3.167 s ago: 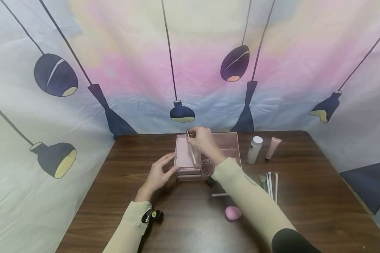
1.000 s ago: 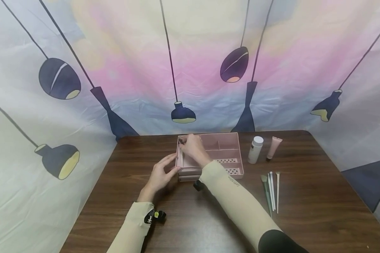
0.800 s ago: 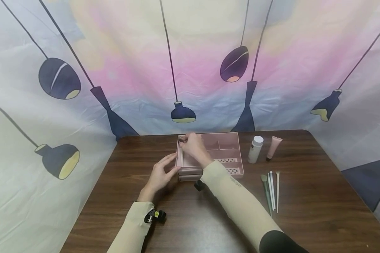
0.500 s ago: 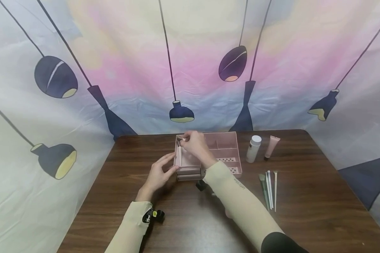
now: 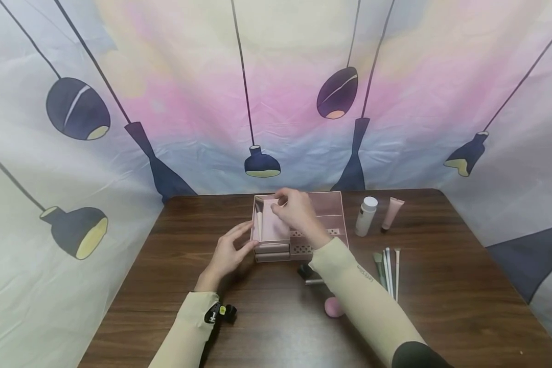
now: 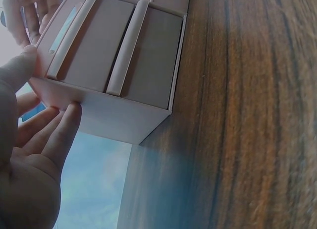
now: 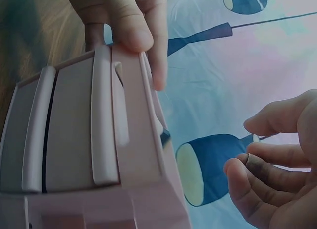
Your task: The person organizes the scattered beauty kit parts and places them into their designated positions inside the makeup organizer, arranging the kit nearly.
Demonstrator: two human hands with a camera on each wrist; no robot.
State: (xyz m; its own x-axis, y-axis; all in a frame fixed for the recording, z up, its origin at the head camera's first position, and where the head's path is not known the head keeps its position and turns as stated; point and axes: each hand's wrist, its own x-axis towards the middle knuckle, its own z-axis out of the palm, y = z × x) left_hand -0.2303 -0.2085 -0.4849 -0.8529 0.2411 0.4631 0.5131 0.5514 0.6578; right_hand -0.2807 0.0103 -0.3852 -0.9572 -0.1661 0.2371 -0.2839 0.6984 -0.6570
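A pink cosmetics organizer [image 5: 272, 249] stands at the table's back, with drawers on the left and open compartments on the right. Along the left side of its top tray lies a makeup brush [image 5: 259, 225], pale handle toward me. My left hand [image 5: 226, 254] touches the organizer's left side, its fingers fairly straight against the wall [image 6: 114, 112] and the thumb at the front upper edge. Just above the tray, my right hand [image 5: 298, 210] is apart from the brush. In the right wrist view that hand [image 7: 277, 174] has loosely bent fingers and holds nothing.
A white-capped bottle [image 5: 366, 217] and a pink tube [image 5: 392, 214] stand right of the organizer. Several makeup brushes [image 5: 397, 271] lie in front of them. A pink makeup sponge [image 5: 334, 307] and a slim silver stick [image 5: 314, 281] lie beside my right forearm.
My right hand has laid the makeup brush along the tray's left side, let it go and moved off to the right. The left hand has stayed at the organizer's side.
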